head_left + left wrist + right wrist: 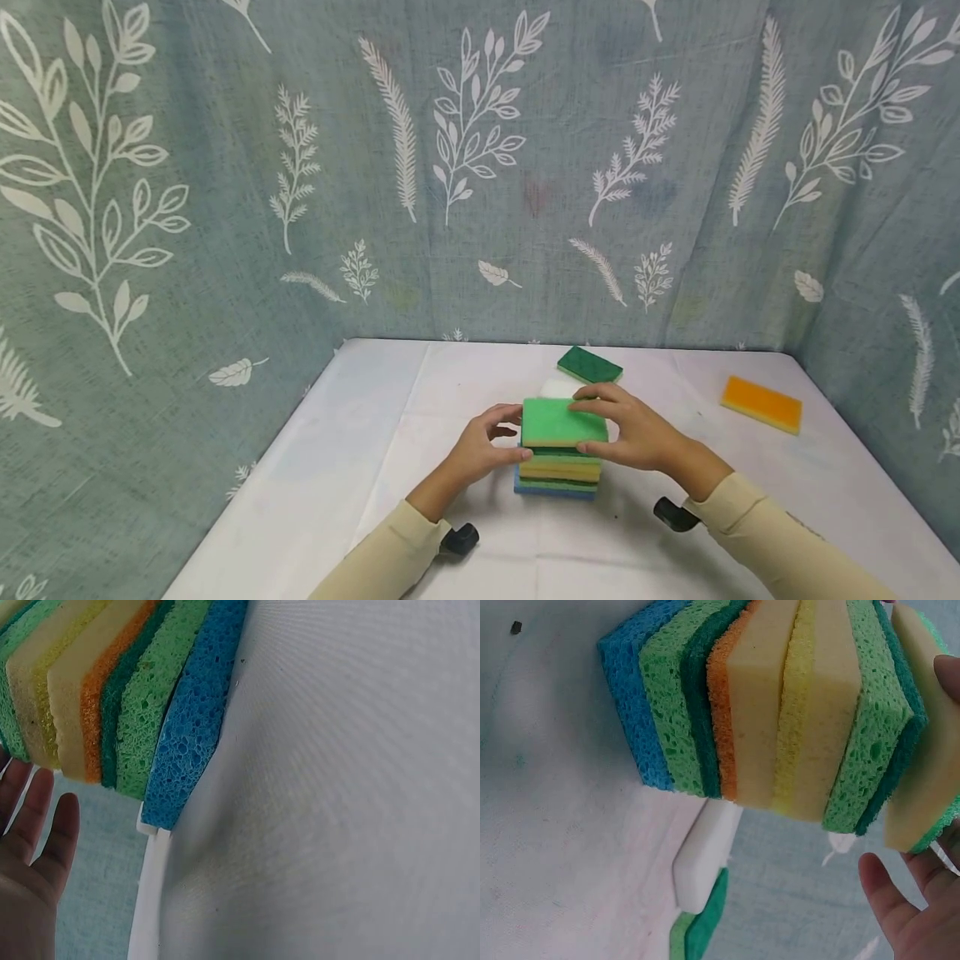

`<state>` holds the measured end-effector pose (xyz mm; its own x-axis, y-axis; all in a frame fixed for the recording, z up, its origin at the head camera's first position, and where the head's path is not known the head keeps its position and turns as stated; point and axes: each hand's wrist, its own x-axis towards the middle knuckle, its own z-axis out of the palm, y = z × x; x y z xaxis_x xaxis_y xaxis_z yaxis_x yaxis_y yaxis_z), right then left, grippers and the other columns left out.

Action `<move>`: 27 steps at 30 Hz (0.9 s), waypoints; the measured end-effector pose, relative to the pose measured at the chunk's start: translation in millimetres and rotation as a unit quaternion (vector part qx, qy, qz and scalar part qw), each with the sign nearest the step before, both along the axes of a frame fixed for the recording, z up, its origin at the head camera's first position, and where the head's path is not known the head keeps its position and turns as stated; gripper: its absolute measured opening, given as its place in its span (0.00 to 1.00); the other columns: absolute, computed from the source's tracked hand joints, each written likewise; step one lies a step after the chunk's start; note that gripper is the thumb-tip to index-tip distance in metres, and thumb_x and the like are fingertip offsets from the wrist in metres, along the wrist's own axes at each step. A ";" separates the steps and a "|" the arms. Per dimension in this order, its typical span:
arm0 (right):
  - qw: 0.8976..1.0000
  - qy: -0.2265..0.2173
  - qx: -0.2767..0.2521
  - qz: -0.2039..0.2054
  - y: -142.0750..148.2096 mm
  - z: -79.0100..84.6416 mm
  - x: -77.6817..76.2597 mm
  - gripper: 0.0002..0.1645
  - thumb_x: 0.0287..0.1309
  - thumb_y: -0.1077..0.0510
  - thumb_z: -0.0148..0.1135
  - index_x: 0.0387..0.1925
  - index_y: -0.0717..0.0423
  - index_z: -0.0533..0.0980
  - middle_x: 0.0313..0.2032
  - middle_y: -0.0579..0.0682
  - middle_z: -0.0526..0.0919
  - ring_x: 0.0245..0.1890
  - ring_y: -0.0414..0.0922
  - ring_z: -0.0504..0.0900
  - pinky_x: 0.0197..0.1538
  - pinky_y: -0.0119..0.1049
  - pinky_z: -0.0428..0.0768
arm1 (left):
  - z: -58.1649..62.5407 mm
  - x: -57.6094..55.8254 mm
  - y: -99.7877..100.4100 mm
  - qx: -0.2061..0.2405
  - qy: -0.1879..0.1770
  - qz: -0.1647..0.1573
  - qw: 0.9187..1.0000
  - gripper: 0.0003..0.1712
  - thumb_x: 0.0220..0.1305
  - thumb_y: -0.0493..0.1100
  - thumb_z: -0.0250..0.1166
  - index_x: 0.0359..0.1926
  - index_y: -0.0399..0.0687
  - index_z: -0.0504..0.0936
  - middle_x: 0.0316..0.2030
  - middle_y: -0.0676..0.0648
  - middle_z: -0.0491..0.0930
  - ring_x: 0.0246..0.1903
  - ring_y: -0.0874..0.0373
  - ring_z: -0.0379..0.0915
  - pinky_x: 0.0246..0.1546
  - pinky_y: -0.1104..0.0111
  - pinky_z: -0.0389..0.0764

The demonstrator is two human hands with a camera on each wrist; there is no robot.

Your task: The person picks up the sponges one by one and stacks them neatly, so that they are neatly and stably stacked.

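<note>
A stack of sponges (561, 468) stands in front of me, with a blue sponge (184, 742) at the bottom and green, orange, cream and yellow layers above. On top is a cream sponge with a bright green face (562, 421); in the right wrist view its cream side (919, 735) tilts away from the layer below. My right hand (633, 425) pinches this top sponge, thumb at the front edge and fingers at the far side. My left hand (483, 446) is at the stack's left side, fingertips right at the upper layers, its fingers (60, 832) extended.
Behind the stack lie a white block (705, 862) and a dark green sponge (590, 364). An orange sponge (762, 404) lies at the right on the white-covered table (375, 417). A leaf-patterned cloth (480, 250) hangs around the back and sides.
</note>
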<state>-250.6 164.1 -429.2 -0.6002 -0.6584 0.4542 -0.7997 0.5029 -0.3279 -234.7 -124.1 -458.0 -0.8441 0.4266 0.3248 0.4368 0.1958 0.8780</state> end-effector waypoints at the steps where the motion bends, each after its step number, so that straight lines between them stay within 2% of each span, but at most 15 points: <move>1: 1.000 0.000 0.000 0.003 -0.3 -0.3 0.1 0.31 0.55 0.42 0.70 0.58 0.47 0.77 0.59 0.46 0.72 0.60 0.45 0.70 0.57 0.50 0.75 | -0.1 0.1 0.0 -0.001 -0.001 0.000 1.000 0.36 0.53 0.38 0.74 0.63 0.39 0.73 0.54 0.45 0.75 0.55 0.47 0.70 0.56 0.49 0.73; 9: 1.000 0.006 -0.004 0.013 -1.0 -2.5 0.1 0.30 0.54 0.44 0.71 0.57 0.48 0.77 0.58 0.47 0.72 0.59 0.45 0.71 0.56 0.49 0.75 | 0.0 -1.2 -0.2 0.002 -0.002 -0.004 1.000 0.36 0.52 0.37 0.75 0.62 0.38 0.74 0.53 0.45 0.76 0.54 0.50 0.71 0.55 0.50 0.74; 27: 1.000 -0.006 -0.003 0.015 -0.3 -7.3 -0.6 0.29 0.54 0.44 0.71 0.57 0.47 0.77 0.58 0.48 0.73 0.58 0.45 0.71 0.54 0.49 0.76 | -3.0 -2.5 0.0 0.008 -0.007 -0.006 1.000 0.36 0.51 0.35 0.75 0.62 0.36 0.73 0.53 0.44 0.76 0.54 0.51 0.71 0.55 0.49 0.73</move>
